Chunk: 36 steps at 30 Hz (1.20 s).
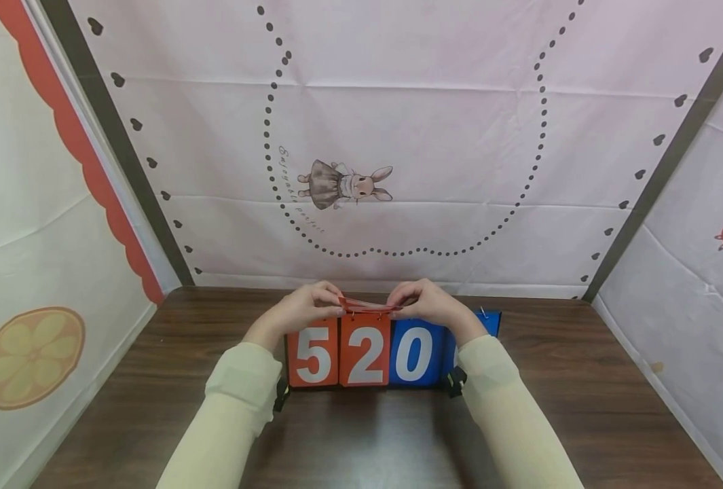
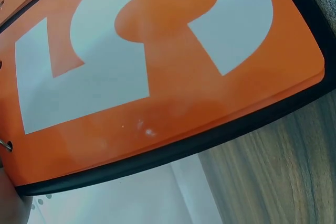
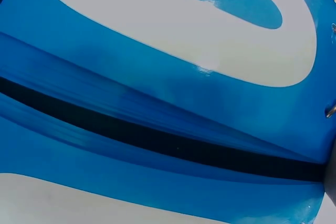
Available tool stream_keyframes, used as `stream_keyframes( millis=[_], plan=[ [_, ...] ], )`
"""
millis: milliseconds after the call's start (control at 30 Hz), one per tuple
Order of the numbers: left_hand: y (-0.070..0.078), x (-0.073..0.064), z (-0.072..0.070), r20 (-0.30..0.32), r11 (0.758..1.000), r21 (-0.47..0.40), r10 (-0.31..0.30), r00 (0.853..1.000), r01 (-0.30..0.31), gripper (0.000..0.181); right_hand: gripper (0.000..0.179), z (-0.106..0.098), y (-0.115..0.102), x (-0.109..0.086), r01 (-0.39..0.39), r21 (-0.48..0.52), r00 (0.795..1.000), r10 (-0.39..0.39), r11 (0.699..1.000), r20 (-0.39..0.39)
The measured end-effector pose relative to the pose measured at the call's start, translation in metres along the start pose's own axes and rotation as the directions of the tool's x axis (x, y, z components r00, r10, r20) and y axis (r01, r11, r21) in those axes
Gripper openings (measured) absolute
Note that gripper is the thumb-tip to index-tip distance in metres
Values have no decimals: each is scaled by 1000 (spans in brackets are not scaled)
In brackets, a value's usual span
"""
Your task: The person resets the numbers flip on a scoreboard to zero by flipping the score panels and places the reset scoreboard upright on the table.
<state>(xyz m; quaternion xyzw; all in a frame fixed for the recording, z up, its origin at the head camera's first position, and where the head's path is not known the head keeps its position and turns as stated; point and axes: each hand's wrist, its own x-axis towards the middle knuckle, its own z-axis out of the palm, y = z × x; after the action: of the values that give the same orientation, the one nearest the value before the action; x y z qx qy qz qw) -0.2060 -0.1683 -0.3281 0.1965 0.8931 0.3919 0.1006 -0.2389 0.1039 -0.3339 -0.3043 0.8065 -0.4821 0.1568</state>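
Observation:
A tabletop flip scoreboard faces me, its ring-bound number cards side by side. From the left come a red 5 card [image 1: 313, 356], a red 2 card [image 1: 364, 354] and a blue 0 card [image 1: 415, 354]. The last blue card [image 1: 488, 320] is mostly behind my right wrist. Above the 2, a red flip card [image 1: 368, 305] is raised nearly edge-on. My left hand [image 1: 303, 309] pinches its left end and my right hand [image 1: 430, 304] its right end. The 5 card [image 2: 173, 108] fills the left wrist view; the blue 0 card [image 3: 157, 82] fills the right one.
The scoreboard stands on a dark wood-grain table [image 1: 349, 441], towards its back edge. Behind it hangs a pale printed cloth [image 1: 447, 163]. More cloth walls [image 1: 25, 238] close off the left and right sides.

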Motion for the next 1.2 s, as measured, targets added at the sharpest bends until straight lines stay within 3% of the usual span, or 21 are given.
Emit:
stream_keyframes(
  millis=[133, 333, 533, 667, 767, 933, 1200],
  plan=[
    [0, 0, -1, 12, 1000, -6, 1, 1000, -1, 12, 9, 0, -1, 0, 18, 7, 999, -18, 1000, 29],
    [-3, 0, -2, 32, 998, -27, 57, 998, -56, 11, 11, 1, -3, 1, 45, -17, 997, -44, 999, 63],
    [-5, -3, -4, 40, 991, -109, 83, 996, -78, 16, 17, -2, 0, 1, 98, 24, 991, -100, 995, 84],
    [-4, -2, -3, 59, 990, -134, 57, 997, -48, 36, 25, -1, -2, 0, 24, -19, 998, -23, 1000, 60],
    [-3, 1, -1, 92, 998, -62, -6, 996, 12, 52, 32, 2, -5, 0, -72, -86, 996, 77, 994, 54],
    [1, 4, 3, 95, 990, 97, -108, 990, 98, 62, 34, 6, -4, 2, -151, -173, 986, 161, 973, 45],
    [5, 3, 6, 68, 973, 187, -154, 986, 139, 50, 29, 8, -4, 4, -163, -224, 984, 176, 961, 37]
  ],
)
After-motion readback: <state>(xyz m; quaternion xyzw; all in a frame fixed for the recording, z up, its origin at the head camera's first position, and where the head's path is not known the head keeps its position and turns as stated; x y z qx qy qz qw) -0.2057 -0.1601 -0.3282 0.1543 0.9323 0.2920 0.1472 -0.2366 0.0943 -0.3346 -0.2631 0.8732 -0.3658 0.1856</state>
